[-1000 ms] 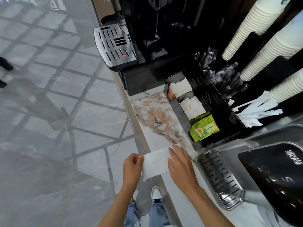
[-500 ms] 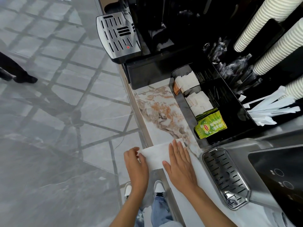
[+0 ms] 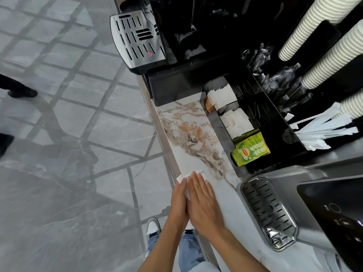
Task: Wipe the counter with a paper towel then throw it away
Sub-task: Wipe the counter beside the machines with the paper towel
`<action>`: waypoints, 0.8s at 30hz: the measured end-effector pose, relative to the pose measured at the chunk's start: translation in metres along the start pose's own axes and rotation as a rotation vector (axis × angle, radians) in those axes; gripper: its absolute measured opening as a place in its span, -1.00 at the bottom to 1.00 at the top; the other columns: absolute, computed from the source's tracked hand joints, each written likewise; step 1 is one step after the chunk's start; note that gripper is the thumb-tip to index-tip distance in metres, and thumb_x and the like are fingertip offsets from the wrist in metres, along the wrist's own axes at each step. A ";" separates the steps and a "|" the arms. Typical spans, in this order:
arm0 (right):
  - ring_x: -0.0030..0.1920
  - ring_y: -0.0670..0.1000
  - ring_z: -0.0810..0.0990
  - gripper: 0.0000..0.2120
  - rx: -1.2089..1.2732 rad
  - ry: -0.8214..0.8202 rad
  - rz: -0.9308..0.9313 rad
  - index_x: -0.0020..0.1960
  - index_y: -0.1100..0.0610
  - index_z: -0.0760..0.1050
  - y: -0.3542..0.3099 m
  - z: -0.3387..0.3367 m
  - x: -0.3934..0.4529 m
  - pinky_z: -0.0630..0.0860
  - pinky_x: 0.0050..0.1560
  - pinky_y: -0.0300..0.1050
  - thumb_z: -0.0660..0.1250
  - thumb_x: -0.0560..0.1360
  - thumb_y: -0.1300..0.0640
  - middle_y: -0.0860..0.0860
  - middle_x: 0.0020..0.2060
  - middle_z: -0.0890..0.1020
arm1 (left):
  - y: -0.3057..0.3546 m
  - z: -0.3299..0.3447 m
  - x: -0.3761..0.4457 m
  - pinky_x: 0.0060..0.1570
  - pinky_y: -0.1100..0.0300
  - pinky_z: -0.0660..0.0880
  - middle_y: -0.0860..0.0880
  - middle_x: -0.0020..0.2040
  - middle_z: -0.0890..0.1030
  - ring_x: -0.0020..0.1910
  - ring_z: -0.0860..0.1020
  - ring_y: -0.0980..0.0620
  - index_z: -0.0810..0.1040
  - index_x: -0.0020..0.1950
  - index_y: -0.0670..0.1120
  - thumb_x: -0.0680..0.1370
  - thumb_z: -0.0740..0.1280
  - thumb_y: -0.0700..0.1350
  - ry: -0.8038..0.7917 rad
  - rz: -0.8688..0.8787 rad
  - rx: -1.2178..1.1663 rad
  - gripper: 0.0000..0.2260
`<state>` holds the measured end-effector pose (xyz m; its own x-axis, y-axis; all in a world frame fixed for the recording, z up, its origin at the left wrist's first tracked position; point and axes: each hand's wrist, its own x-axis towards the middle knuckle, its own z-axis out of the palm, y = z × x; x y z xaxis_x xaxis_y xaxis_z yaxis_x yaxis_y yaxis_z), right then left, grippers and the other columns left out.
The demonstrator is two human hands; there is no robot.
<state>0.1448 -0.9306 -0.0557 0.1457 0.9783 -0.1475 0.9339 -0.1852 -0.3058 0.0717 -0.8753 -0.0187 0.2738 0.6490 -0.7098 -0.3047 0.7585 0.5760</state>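
Note:
A white paper towel (image 3: 181,177) lies at the front edge of the marble counter (image 3: 196,138), mostly covered by my hands. Only its far edge and left corner show past my fingertips, plus a sliver between the hands. My right hand (image 3: 204,203) lies flat on it, fingers together, pressing it onto the counter. My left hand (image 3: 178,201) sits tight against the right one at the counter's edge, holding the towel's left side.
A black organizer (image 3: 279,134) with sugar packets, green tea bags (image 3: 249,152), stirrers and straws stands right of the marble. A metal drip tray (image 3: 269,211) is just right of my hands. A coffee machine (image 3: 137,36) blocks the far end. Grey tiled floor (image 3: 68,134) lies left.
My left hand has moved right until it touches my right hand, and the towel now shows much narrower, nearly hidden under both hands. The camera has shifted.

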 end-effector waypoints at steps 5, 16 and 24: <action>0.59 0.08 0.01 -0.46 0.023 -0.012 -0.034 0.58 0.20 -0.13 -0.009 0.008 0.000 -0.04 0.55 0.06 -0.16 0.65 0.06 0.11 0.59 0.07 | -0.002 -0.011 0.005 0.25 0.00 0.50 -0.29 0.27 0.62 0.27 0.59 -0.19 0.54 0.34 -0.28 0.68 0.17 -0.07 0.022 -0.123 -0.223 -0.63; 0.55 0.07 0.18 -0.46 0.018 -0.074 -0.076 0.50 0.26 0.23 -0.027 -0.006 -0.003 0.15 0.48 0.04 -0.16 0.63 0.02 0.12 0.52 0.25 | -0.018 -0.038 0.019 -0.09 0.01 0.69 -0.20 0.01 0.75 0.00 0.73 -0.12 0.73 0.04 -0.24 0.67 0.15 0.01 -0.140 -0.319 -0.631 -0.56; 0.55 0.05 0.18 -0.45 0.022 -0.136 -0.167 0.45 0.27 0.33 -0.033 -0.008 -0.003 0.08 0.52 0.02 -0.13 0.62 0.02 0.13 0.50 0.32 | -0.029 -0.049 0.021 0.01 0.04 0.67 -0.15 -0.02 0.75 0.00 0.72 -0.07 0.72 0.05 -0.22 0.63 0.20 -0.02 -0.193 -0.279 -0.745 -0.63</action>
<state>0.1159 -0.9264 -0.0377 -0.0571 0.9742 -0.2185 0.9337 -0.0253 -0.3571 0.0415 -0.8866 -0.0708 0.5605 0.4925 -0.6658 -0.7100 0.6997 -0.0801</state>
